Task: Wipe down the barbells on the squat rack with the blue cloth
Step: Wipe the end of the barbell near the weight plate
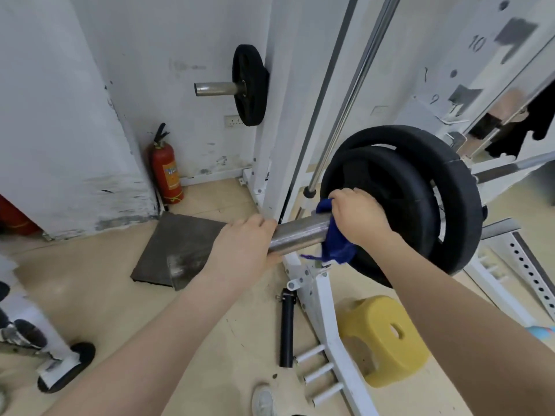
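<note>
Our right hand (359, 217) curls around the blue cloth (336, 241), wrapping it onto the barbell sleeve (300, 234) just beside the 2 black plates (420, 202), likely to scrub the steel. Our left hand (240, 250) grips the sleeve's free end, probably steadying it on the white rack (318, 295).
</note>
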